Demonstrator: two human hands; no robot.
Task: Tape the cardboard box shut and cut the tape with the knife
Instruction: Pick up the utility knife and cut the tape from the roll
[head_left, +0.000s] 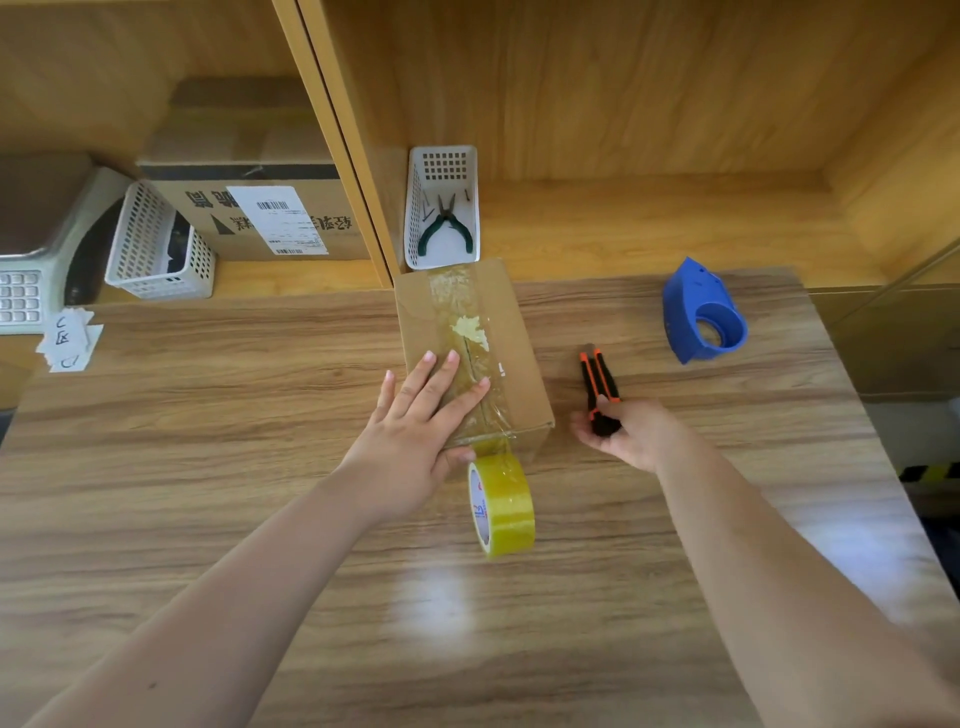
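Now we pinned the cardboard box with our flat, released left hand; our right hand grasped the knife, best slicing the taut tape beside the roll.

Head view. Left hand lies flat, fingers spread, on the taped top of the cardboard box at centre. Tape roll stands on edge at the box's 6 o'clock, its strip joined to the box. Right hand, at 3 o'clock, grips the orange-black knife. Blue dispenser lies at 2 o'clock on the table.
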